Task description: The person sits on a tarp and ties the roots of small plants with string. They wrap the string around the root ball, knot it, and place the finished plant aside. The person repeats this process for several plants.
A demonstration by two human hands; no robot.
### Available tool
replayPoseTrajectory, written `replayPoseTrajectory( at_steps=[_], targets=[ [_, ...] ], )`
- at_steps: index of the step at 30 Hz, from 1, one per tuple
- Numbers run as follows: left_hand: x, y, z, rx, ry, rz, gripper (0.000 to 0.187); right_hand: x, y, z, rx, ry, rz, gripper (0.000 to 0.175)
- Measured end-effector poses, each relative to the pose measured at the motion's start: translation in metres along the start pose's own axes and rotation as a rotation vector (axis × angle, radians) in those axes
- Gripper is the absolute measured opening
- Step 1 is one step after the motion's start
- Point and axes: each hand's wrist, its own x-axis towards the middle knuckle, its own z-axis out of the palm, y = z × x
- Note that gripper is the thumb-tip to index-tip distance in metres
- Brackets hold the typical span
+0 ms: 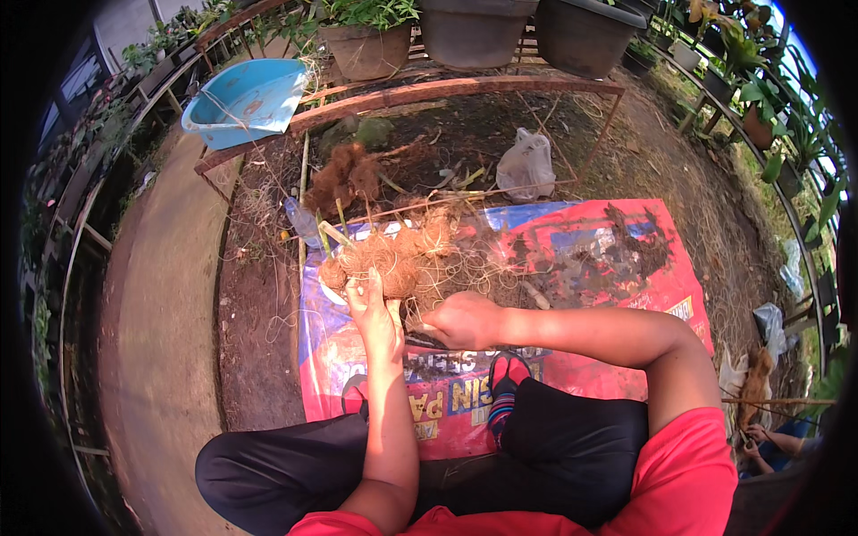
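Before me, several round balls of brown fibre [385,261], wrapped in pale string, lie in a cluster on a red and blue printed plastic sheet [603,375]. Green cut stems [333,234] stick out of some of them. My left hand [370,311] is raised at the near side of the cluster, fingers apart, with a pale piece at its palm; whether it grips that piece is unclear. Just to its right, my right hand [462,320] is closed on a thin strand of string [414,320]. Loose string [469,268] lies tangled beyond my right hand.
A rusty metal rack [456,94] with plant pots [476,33] and a blue basin [248,100] stands beyond the sheet. Loose brown fibre [345,174], a plastic bottle [301,221] and a white plastic bag [526,164] lie near it. Another person's hands [756,442] work at far right.
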Motion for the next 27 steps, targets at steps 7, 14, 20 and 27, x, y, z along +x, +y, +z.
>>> replayPoseTrajectory(
  at_steps=[7,14,20,27],
  targets=[
    [0.005,-0.004,-0.007,0.523,-0.117,0.195,0.040,0.023,0.006,-0.052,-0.023,0.345,-0.147,0.026],
    [0.000,0.006,-0.008,0.316,-0.427,-0.093,0.056,0.026,0.041,-0.090,-0.058,0.442,-0.119,0.022],
    [-0.019,0.010,0.004,-0.181,-0.346,-0.303,0.061,0.025,0.073,-0.055,0.142,0.552,-0.009,0.021],
    [-0.015,0.010,0.013,-0.040,-0.245,-0.120,0.055,0.004,0.052,0.015,0.134,0.189,0.151,0.022]
  ],
)
